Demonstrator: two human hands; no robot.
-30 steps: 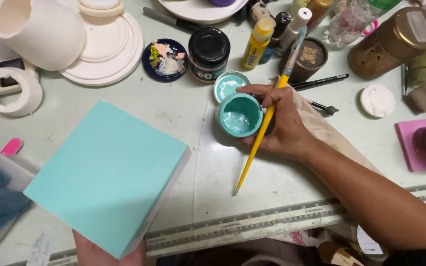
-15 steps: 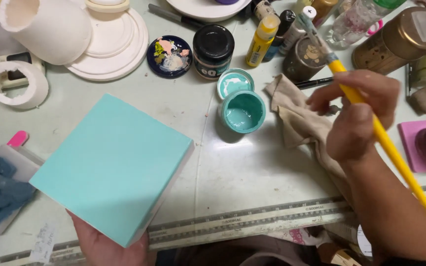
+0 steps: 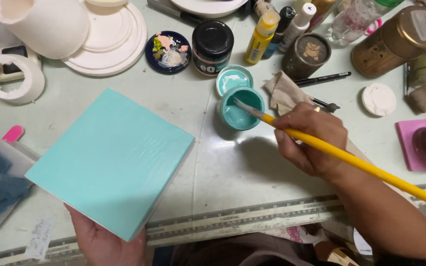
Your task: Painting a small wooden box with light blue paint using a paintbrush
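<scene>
While left hand (image 3: 107, 244) props canvas (image 3: 112, 160), brush (image 3: 341, 155) tip seemingly dips, half-hidden, into paint pot (image 3: 241, 109).

Your pale green table (image 3: 124, 98) carries an open teal paint pot (image 3: 241, 108), its lid (image 3: 233, 79), a black jar (image 3: 213, 40), rag (image 3: 284, 91), white plates (image 3: 109, 44), a long ruler (image 3: 252, 216).

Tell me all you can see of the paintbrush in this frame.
The brush has a long yellow handle, a short metal ferrule and pale bristles. It lies on a slant from lower right to upper left. The right hand pinches it near the ferrule, and the handle runs back past the wrist out of frame. The bristle tip reaches over the rim into the open pot of teal paint; whether it touches the paint cannot be told.
</scene>
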